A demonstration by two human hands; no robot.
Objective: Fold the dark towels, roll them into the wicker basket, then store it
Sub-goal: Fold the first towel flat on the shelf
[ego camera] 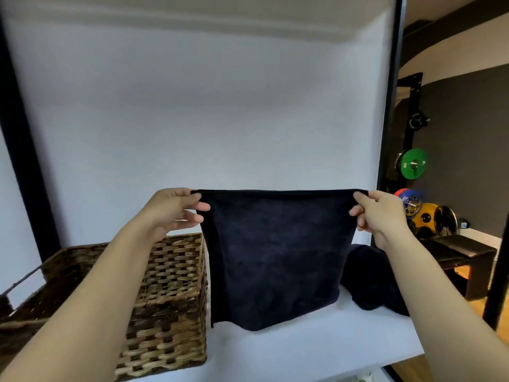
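A dark navy towel point(278, 257) hangs stretched flat in front of me, its lower edge touching the white table point(316, 351). My left hand point(176, 209) pinches its top left corner and my right hand point(377, 213) pinches its top right corner. A wicker basket point(168, 307) stands on the table at the left, partly behind my left forearm; its inside is mostly hidden. More dark towel point(369, 282) lies bunched on the table at the right, behind the held one.
A white backdrop point(192, 106) in a black frame point(24, 150) rises behind the table. To the right, beyond the frame, are coloured weight plates point(413, 164) on a rack and a black bench point(465, 249). The table's front edge runs near the bottom.
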